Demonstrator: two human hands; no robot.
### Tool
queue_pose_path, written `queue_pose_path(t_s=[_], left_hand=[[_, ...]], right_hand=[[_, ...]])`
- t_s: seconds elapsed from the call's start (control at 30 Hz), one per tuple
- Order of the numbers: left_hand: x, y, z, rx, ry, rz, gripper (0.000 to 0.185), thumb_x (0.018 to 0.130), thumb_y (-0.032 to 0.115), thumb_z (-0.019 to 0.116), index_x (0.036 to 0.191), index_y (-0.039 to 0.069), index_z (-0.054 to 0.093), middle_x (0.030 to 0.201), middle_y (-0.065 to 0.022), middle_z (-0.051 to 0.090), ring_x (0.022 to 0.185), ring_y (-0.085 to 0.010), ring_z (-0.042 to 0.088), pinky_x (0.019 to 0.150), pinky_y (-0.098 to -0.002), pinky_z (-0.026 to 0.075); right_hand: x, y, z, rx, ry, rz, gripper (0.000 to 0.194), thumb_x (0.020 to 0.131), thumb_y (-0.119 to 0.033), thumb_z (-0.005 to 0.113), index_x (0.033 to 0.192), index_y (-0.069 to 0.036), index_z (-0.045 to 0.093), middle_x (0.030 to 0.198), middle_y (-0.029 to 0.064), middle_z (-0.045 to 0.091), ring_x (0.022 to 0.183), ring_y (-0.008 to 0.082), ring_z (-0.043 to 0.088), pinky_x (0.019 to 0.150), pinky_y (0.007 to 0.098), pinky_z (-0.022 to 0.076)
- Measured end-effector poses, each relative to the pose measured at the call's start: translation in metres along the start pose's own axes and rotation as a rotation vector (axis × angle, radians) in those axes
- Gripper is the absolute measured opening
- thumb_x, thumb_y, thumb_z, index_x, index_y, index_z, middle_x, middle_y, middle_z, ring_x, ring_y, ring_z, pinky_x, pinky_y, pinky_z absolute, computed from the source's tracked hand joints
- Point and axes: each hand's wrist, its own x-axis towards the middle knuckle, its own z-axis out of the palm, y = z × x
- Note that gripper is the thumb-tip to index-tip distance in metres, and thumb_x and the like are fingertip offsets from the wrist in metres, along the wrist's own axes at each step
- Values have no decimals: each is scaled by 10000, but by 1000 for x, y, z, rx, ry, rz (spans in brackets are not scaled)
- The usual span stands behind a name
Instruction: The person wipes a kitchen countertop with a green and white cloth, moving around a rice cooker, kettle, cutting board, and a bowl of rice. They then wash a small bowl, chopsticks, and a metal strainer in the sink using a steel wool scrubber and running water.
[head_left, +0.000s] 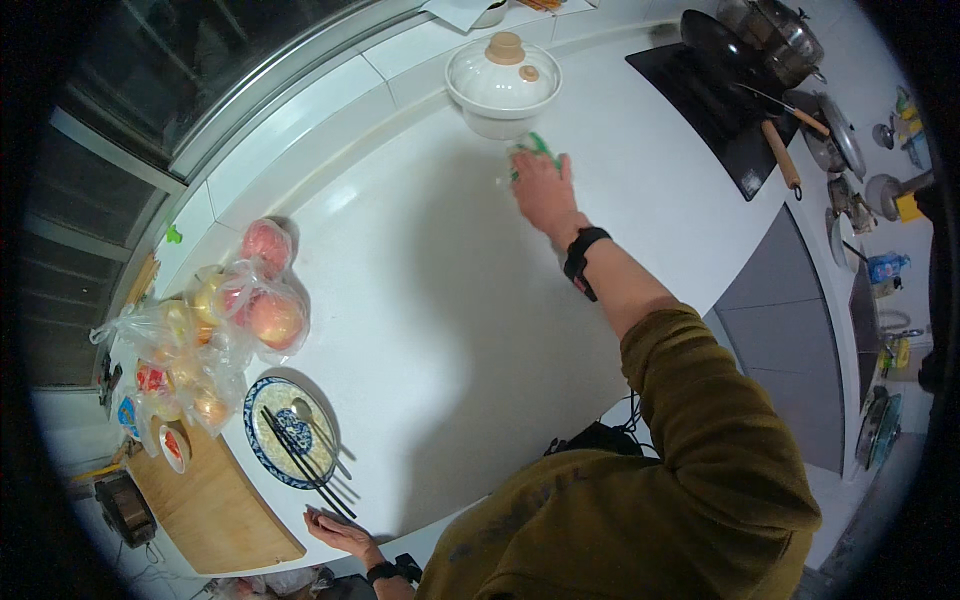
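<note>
My right hand (541, 187) presses a green and white cloth (538, 146) on the white countertop (375, 300), just below a white lidded casserole pot (504, 94). The cloth is blurred and partly hidden by my fingers. My left hand (339, 534) rests at the counter's near edge at the lower left, its fingers by the ends of black chopsticks (300, 457). The chopsticks and a metal spoon (302, 410) lie across a blue-rimmed patterned plate (255, 450). I see nothing held in the left hand.
Plastic bags of apples and other fruit (276, 319) lie at the left. Below them are a wooden cutting board (214, 502) and a small white bowl (174, 450). A black cooktop (720, 112) bears a wooden-handled wok (724, 49) at the upper right. A window borders the upper left.
</note>
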Motion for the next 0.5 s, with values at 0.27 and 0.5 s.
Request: queue_pose_path(t_s=[0.27, 0.5], left_hand=[[1, -11, -1, -96, 14, 42, 425, 998, 269, 372, 1288, -41, 385, 1286, -180, 455, 1179, -267, 449, 1018, -348, 362], [-1, -10, -7, -63, 2, 49, 418, 991, 232, 394, 1289, -60, 384, 1272, -195, 456, 1152, -269, 456, 1007, -356, 355]], right_hand=[[-44, 100, -6, 71, -166, 497, 543, 935, -325, 370, 1430, -137, 251, 1498, 19, 230, 1384, 272, 170, 1073, 621, 74], [-114, 137, 6, -33, 15, 706, 480, 889, -296, 461, 1323, -104, 385, 1409, 66, 363, 1264, 321, 366, 983, 610, 284]])
